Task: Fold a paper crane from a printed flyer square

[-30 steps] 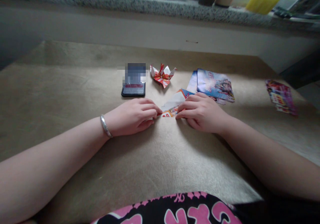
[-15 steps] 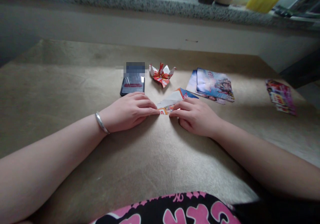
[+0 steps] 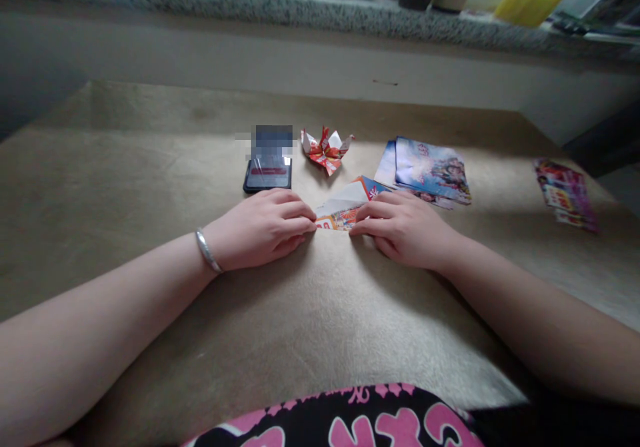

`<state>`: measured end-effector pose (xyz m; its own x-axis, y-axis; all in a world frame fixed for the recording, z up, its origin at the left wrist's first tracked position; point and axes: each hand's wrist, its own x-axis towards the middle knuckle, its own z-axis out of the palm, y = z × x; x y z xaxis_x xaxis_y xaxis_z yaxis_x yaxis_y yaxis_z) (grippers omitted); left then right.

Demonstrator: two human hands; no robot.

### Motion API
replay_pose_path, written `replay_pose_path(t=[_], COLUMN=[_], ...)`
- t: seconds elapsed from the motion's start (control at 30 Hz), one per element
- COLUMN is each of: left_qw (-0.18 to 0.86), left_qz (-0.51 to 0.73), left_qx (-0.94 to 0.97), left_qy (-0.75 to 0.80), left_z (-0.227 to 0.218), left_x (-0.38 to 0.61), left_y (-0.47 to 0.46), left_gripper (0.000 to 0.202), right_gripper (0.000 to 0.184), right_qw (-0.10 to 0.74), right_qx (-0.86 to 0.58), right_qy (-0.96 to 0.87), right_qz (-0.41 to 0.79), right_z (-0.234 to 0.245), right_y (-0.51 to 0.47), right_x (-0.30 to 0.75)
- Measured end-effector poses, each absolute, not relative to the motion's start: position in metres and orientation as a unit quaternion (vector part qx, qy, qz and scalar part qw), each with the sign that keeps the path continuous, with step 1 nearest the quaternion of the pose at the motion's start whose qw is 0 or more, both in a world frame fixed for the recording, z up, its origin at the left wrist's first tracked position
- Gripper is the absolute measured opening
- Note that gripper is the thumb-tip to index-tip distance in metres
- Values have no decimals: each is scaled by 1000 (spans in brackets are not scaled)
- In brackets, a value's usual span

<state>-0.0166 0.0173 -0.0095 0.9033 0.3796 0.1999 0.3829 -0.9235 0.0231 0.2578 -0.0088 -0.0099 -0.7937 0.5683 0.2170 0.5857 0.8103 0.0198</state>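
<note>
A folded sheet of printed paper (image 3: 345, 208) lies on the tan table (image 3: 150, 167) in front of me. My left hand (image 3: 263, 228), with a silver bangle at the wrist, presses its fingertips on the sheet's left end, fingers curled together. From the other side my right hand (image 3: 403, 228) pinches and holds down the right end. Both hands rest on the table with the paper between their fingertips.
A dark phone (image 3: 269, 170) lies just beyond my left hand. A finished red and white paper figure (image 3: 326, 149) sits next to it. A stack of colourful sheets (image 3: 433, 170) lies to the right, more sheets (image 3: 565, 192) at the far right. A stone ledge (image 3: 300, 7) carries clutter behind.
Both hands have shifted slightly along the folded sheet, sliding left and then back, still pressing it to the table. Nothing else has moved.
</note>
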Motion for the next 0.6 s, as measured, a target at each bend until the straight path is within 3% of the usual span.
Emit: replay_pose_path(t=[0.6], left_qw=[1], left_qz=[-125], left_qx=[-975], left_qy=[-186], left_z=[-10], left_x=[-20], left_y=[20], left_gripper=[22], right_gripper=[33], right_qw=[97], right_qx=[-294], right_qy=[-951], right_qz=[-14], right_z=[-7], right_y=[-6], right_x=[269])
